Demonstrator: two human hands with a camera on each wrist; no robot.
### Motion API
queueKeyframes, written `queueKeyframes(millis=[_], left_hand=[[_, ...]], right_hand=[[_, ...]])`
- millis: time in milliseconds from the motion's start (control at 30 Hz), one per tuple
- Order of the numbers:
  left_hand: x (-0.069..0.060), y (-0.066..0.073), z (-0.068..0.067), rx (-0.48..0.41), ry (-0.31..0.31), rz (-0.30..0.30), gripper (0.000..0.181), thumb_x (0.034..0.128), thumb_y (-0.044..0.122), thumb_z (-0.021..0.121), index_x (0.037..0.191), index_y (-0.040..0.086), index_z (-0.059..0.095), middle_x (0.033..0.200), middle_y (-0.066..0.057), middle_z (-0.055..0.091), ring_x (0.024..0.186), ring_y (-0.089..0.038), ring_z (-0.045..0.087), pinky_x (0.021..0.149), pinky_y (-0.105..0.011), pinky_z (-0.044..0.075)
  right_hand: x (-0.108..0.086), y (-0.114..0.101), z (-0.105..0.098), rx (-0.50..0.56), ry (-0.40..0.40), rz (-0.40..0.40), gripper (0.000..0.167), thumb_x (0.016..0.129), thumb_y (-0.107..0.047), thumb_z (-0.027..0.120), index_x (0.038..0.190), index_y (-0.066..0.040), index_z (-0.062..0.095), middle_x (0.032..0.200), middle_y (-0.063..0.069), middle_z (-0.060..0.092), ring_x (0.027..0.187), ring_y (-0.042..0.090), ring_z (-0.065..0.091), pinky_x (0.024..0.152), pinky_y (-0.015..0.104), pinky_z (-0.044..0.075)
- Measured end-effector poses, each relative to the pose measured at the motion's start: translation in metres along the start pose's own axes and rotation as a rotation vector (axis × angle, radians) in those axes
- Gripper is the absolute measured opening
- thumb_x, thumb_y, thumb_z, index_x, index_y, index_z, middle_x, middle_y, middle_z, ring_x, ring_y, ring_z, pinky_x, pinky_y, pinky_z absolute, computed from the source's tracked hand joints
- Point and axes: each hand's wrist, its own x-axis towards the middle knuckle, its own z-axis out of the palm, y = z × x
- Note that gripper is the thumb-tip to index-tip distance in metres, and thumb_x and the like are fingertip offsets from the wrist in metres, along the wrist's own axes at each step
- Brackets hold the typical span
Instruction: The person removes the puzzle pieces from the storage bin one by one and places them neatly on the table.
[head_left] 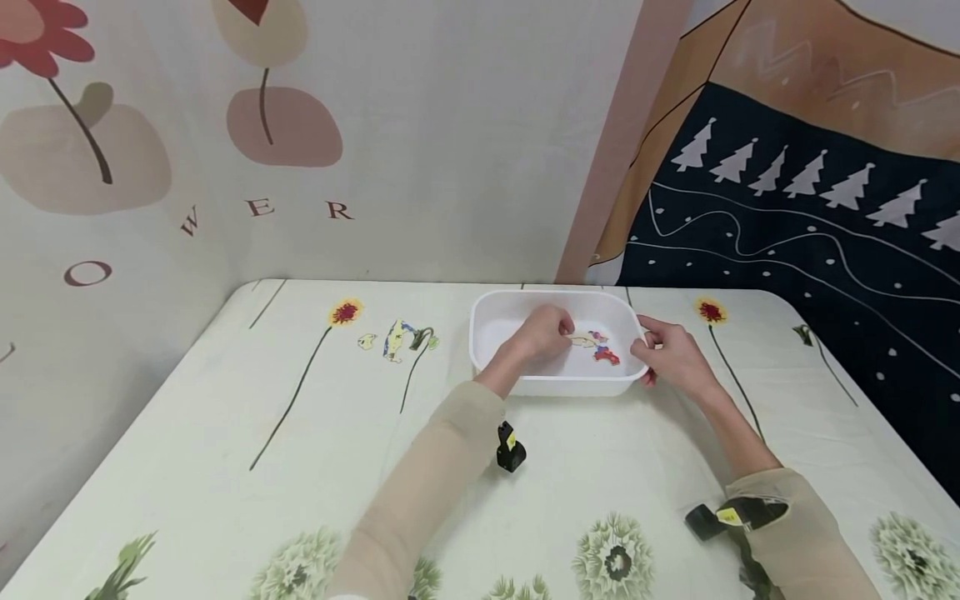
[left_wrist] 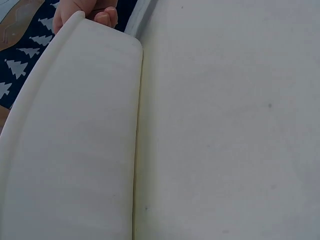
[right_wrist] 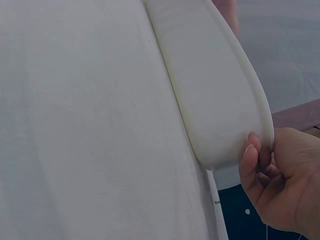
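Note:
A white tray (head_left: 570,387) stands near the far edge of the table. Reaching over its near wall, the left hand (head_left: 542,335) has curled fingers pinching the end of a cream piece (head_left: 582,341) inside. Beside that lie a small coloured piece (head_left: 597,337) and a red and blue piece (head_left: 606,356). The right hand (head_left: 673,358) grips the tray's right rim; in the right wrist view this hand (right_wrist: 285,180) has its fingers under the rim. The left wrist view shows the tray's outer wall (left_wrist: 75,125) and a hand (left_wrist: 87,11) at its far end.
Left of the tray on the flowered tablecloth (head_left: 420,467) lie a yellow and blue piece (head_left: 393,341) and a small yellowish piece (head_left: 367,342). Black devices (head_left: 511,450) show by both forearms. Behind the table hang a pale curtain (head_left: 450,167) and a dark cloth with trees (head_left: 750,225).

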Motion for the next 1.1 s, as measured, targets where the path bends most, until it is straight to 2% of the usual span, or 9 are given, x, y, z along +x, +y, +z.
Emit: queueKeyframes(millis=[300, 533, 800, 1100], left_hand=[[-0.0012, 0.0017, 0.0018, 0.035, -0.003, -0.017, 0.009, 0.0948, 0.007, 0.070, 0.101, 0.002, 0.066, 0.089, -0.005, 0.058, 0.080, -0.016, 0.051, 0.070, -0.024, 0.042], [-0.0011, 0.0016, 0.0024, 0.080, -0.022, -0.045, 0.007, 0.0966, 0.011, 0.069, 0.098, 0.004, 0.067, 0.089, -0.003, 0.059, 0.079, -0.014, 0.051, 0.069, -0.022, 0.041], [-0.0022, -0.0001, 0.0015, 0.074, -0.002, -0.021, 0.006, 0.0956, 0.010, 0.070, 0.097, 0.005, 0.068, 0.088, -0.003, 0.060, 0.078, -0.014, 0.051, 0.067, -0.023, 0.040], [-0.0034, -0.0018, -0.0004, 0.030, 0.058, -0.047, 0.004, 0.0931, 0.012, 0.073, 0.095, 0.008, 0.073, 0.092, -0.001, 0.065, 0.078, -0.015, 0.054, 0.065, -0.024, 0.041]], right_hand=[[-0.0013, -0.0020, -0.0004, -0.001, 0.005, -0.001, 0.063, 0.093, -0.008, 0.051, 0.152, 0.008, 0.034, 0.086, 0.018, 0.057, 0.053, 0.020, 0.062, 0.052, 0.028, 0.055], [-0.0029, -0.0035, -0.0003, 0.013, 0.003, -0.006, 0.063, 0.093, -0.006, 0.052, 0.152, 0.009, 0.033, 0.085, 0.017, 0.057, 0.051, 0.019, 0.061, 0.051, 0.028, 0.054], [-0.0017, -0.0028, 0.0008, 0.016, 0.009, -0.007, 0.063, 0.093, -0.006, 0.052, 0.152, 0.009, 0.034, 0.083, 0.016, 0.056, 0.051, 0.019, 0.061, 0.050, 0.029, 0.054], [-0.0011, -0.0023, 0.0006, 0.016, 0.006, -0.004, 0.064, 0.093, -0.008, 0.051, 0.152, 0.009, 0.033, 0.084, 0.018, 0.056, 0.053, 0.020, 0.060, 0.051, 0.029, 0.054]])
